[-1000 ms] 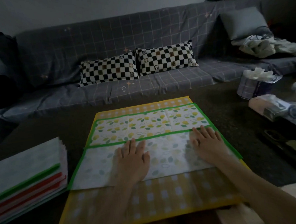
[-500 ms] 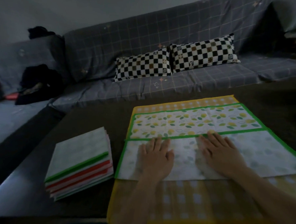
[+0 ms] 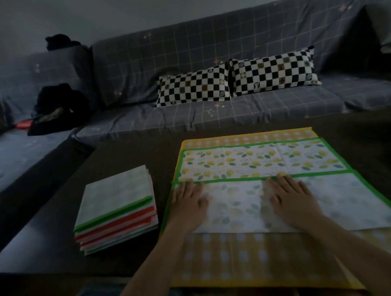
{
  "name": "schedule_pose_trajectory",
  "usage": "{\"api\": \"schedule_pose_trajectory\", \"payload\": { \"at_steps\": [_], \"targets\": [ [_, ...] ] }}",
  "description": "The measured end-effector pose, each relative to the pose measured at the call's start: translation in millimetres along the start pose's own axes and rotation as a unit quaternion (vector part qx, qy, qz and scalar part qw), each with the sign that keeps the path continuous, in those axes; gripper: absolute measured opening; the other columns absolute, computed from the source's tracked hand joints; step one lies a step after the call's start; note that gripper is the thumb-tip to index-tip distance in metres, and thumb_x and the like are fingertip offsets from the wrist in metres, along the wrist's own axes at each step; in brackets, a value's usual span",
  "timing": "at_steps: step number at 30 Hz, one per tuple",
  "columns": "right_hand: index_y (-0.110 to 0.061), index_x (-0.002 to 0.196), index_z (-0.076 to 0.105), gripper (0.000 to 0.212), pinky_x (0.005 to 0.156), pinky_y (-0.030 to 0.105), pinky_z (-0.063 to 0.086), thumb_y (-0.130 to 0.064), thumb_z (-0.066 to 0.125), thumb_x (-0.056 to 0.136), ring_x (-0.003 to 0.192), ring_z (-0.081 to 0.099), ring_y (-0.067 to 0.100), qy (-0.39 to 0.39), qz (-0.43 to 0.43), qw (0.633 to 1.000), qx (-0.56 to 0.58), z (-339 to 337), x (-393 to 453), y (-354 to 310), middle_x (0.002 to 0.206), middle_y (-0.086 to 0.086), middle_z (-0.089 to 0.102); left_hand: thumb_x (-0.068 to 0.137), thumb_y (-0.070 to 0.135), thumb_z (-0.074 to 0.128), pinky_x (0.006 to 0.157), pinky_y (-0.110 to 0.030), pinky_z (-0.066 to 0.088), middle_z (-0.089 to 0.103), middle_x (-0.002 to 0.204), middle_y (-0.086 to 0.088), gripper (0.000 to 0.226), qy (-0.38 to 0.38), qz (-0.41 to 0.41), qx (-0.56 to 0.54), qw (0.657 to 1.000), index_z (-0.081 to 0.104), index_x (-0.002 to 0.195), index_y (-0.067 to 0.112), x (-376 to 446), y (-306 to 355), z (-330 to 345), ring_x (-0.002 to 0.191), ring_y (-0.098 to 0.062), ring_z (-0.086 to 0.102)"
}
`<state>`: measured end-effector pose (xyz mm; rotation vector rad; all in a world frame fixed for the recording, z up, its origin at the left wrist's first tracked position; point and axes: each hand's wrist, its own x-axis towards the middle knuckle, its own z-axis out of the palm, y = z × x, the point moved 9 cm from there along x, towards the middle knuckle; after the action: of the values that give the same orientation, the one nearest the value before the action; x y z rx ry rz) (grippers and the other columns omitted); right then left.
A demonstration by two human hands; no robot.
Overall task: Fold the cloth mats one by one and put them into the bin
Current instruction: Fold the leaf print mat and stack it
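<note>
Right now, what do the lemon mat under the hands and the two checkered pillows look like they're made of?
The lemon mat looks like thin matte cloth: it folds flat, keeps crease lines, and its print shows faintly through the folded half; coated fabric can't be ruled out. Its green edge looks like sewn binding. The pillows look like soft stuffed woven fabric, with puffed, slightly wrinkled matte covers.

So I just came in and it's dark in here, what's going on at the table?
A person is folding a lemon-print mat with a green border on the table. Its near half is folded up over the middle, and the left hand and right hand press flat on that flap. It lies on a yellow checked mat. A stack of folded mats sits to the left. No bin is in view.
</note>
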<state>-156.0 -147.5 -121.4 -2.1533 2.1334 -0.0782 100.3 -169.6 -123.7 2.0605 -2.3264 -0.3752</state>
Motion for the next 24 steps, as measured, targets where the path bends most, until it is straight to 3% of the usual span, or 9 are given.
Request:
{"api": "schedule_pose_trajectory", "payload": {
  "at_steps": [9, 14, 18, 24],
  "targets": [
    [-0.025, 0.141, 0.034, 0.044, 0.114, 0.036, 0.017, -0.035, 0.032, 0.098, 0.14, 0.026, 0.016, 0.05, -0.004, 0.997, 0.064, -35, 41, 16, 0.15, -0.001, 0.033, 0.101, 0.038, 0.028, 0.118, -0.043, 0.0, 0.022, 0.157, 0.004, 0.045, 0.062, 0.064, -0.088, 0.992, 0.036, 0.144, 0.028, 40, 63, -32, 0.145, -0.011, 0.013],
    [-0.025, 0.133, 0.043, 0.037, 0.103, 0.036, 0.03, -0.031, 0.033, 0.098, 0.125, 0.044, 0.019, 0.06, 0.002, 0.997, 0.051, -49, 99, 36, 0.136, -0.002, 0.049, 0.1, 0.032, 0.035, 0.115, -0.041, 0.019, 0.045, 0.144, 0.003, 0.039, 0.108, 0.077, -0.112, 0.985, 0.05, 0.135, 0.024, 110, 91, -43, 0.135, -0.015, 0.036],
    [-0.025, 0.133, 0.044, 0.038, 0.102, 0.038, 0.032, -0.031, 0.033, 0.098, 0.123, 0.046, 0.022, 0.074, 0.014, 0.995, 0.073, -45, 151, 53, 0.134, 0.0, 0.052, 0.1, 0.03, 0.036, 0.111, -0.04, 0.024, 0.047, 0.14, -0.001, 0.037, 0.116, 0.055, -0.149, 0.98, 0.053, 0.132, 0.021, 164, 96, -45, 0.131, -0.021, 0.038],
    [-0.028, 0.125, 0.05, 0.034, 0.105, 0.04, 0.025, -0.039, 0.041, 0.095, 0.125, 0.038, 0.023, 0.099, 0.024, 0.987, 0.124, -34, 200, 69, 0.132, -0.003, 0.047, 0.098, 0.041, 0.038, 0.107, -0.041, 0.023, 0.042, 0.133, 0.0, 0.035, 0.107, 0.041, -0.081, 0.99, 0.053, 0.125, 0.025, 217, 87, -35, 0.126, -0.023, 0.035]
  ]
}}
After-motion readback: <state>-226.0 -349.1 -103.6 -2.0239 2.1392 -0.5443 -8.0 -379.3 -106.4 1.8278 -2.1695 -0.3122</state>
